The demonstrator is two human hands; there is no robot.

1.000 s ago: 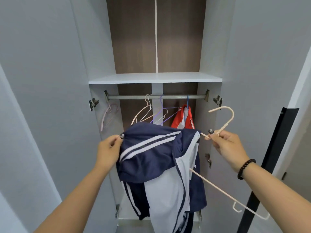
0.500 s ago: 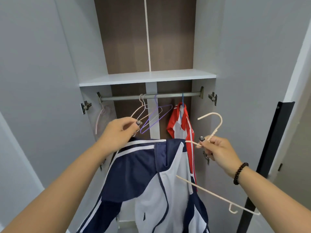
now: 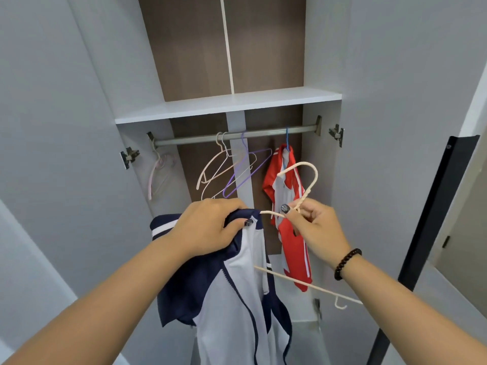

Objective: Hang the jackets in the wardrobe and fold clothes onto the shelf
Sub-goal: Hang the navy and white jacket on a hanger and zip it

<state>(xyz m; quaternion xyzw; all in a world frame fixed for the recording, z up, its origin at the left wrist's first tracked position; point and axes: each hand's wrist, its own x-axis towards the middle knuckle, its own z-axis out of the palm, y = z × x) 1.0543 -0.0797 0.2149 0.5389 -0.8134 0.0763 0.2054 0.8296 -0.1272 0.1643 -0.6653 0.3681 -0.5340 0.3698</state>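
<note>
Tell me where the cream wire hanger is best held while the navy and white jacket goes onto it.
Best at the neck of the cream wire hanger, just under its hook, from the right, as the right hand pinches it. The hook stays free above for the grey metal rail, and the left arm of the hanger points into the collar of the navy and white jacket, which the left hand grips.

Materials in the open wardrobe.
Matt metal rail (image 3: 263, 134); smooth cloth jacket (image 3: 237, 285); rough cord-wrapped hanger (image 3: 305, 192); wood-grain back panel (image 3: 189, 48); matt white shelf (image 3: 226, 105).

no readable text, labels, brands, numbers or signs anywhere in view
</note>
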